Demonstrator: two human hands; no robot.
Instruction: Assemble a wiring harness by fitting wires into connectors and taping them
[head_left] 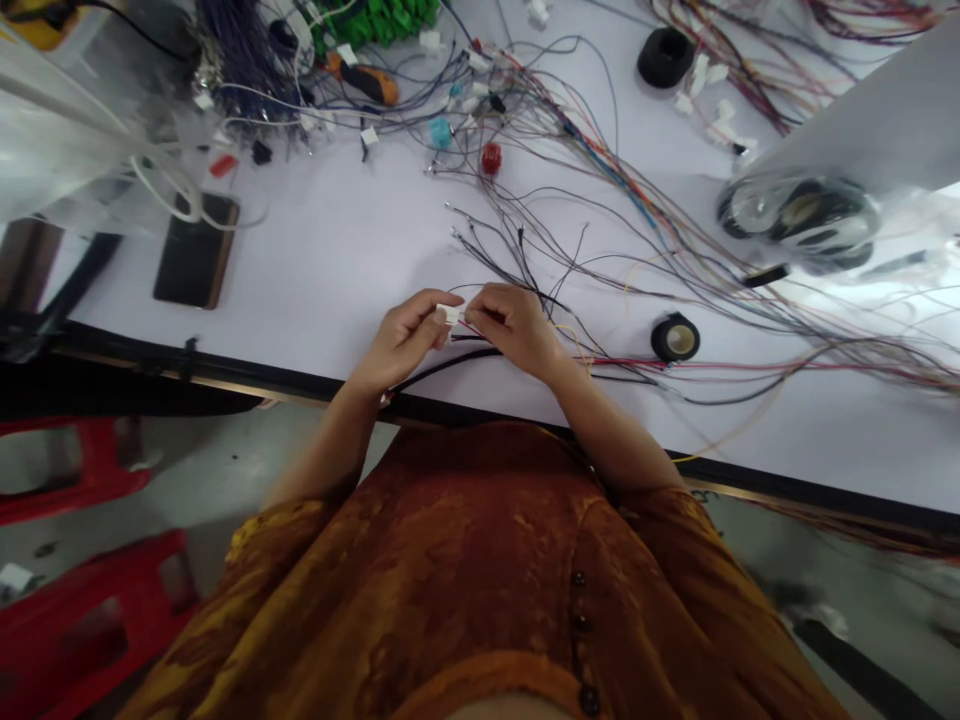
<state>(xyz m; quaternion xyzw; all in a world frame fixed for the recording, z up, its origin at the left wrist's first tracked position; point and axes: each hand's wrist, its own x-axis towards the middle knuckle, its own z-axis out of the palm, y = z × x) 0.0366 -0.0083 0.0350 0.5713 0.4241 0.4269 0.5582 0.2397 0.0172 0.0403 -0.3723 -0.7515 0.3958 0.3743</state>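
Observation:
Near the table's front edge, my left hand (409, 338) pinches a small white connector (450, 315) between thumb and fingers. My right hand (511, 325) is closed at the connector's right side, with its fingertips pressed together around something too small to make out, perhaps a wire end. Red and black wires (615, 362) run from under my right hand towards the right. A thicker black cable (442, 367) curves below both hands. Several thin dark wires (491, 262) with bare or crimped tips lie just beyond my right hand.
A roll of black tape (675, 338) lies right of my hands, a phone (196, 250) to the left. Wire bundles (600, 165), a red part (491, 158) and an orange-handled tool (367, 82) lie farther back. Red stools (97, 610) stand at the lower left.

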